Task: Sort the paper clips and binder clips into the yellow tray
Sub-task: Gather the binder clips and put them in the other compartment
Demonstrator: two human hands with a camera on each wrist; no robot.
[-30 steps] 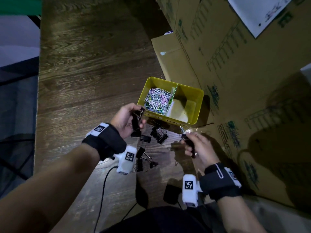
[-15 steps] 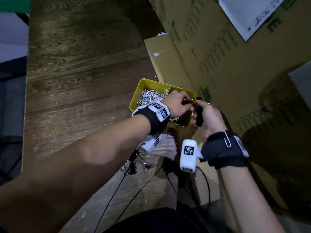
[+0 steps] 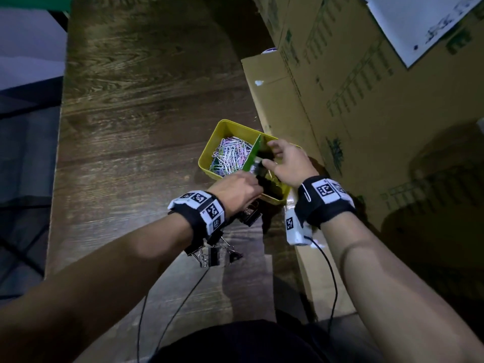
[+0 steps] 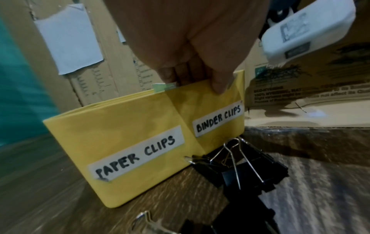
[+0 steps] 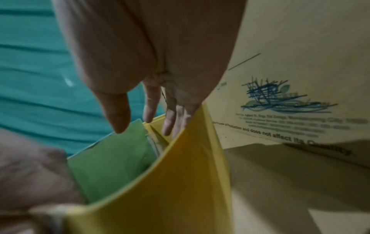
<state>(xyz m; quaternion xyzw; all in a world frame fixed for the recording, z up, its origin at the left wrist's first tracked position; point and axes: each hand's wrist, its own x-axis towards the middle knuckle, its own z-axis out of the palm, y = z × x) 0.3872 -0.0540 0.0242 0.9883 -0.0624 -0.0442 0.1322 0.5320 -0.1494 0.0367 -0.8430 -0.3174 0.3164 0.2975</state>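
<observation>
The yellow tray [image 3: 209, 155] stands on the wooden table, split by a green divider [image 3: 253, 152]. Coloured paper clips [image 3: 230, 157] fill its left compartment. My left hand [image 3: 252, 179] reaches over the front rim into the right compartment. In the left wrist view my left hand [image 4: 200, 82] has its thumb against the outer wall above the "BINDER CLIPS" label [image 4: 219, 121]. Its fingertips are hidden behind the wall. My right hand [image 3: 272, 155] hovers over the same compartment. In the right wrist view my right hand [image 5: 144, 123] has straight, spread fingers that hold nothing. Black binder clips [image 4: 240, 166] lie in front of the tray.
More binder clips [image 3: 214, 255] lie under my left wrist. Cardboard boxes [image 3: 366, 127] rise right behind and beside the tray, with a flat flap [image 3: 277, 100] under its right end. Camera cables [image 3: 330, 279] trail toward my body. The table edge [image 3: 59, 158] runs along the left.
Both hands lifted binder clips from the table and carried them over the tray's right compartment. The right hand's clip is gone and its fingers have spread. The left hand dropped onto the front rim.
</observation>
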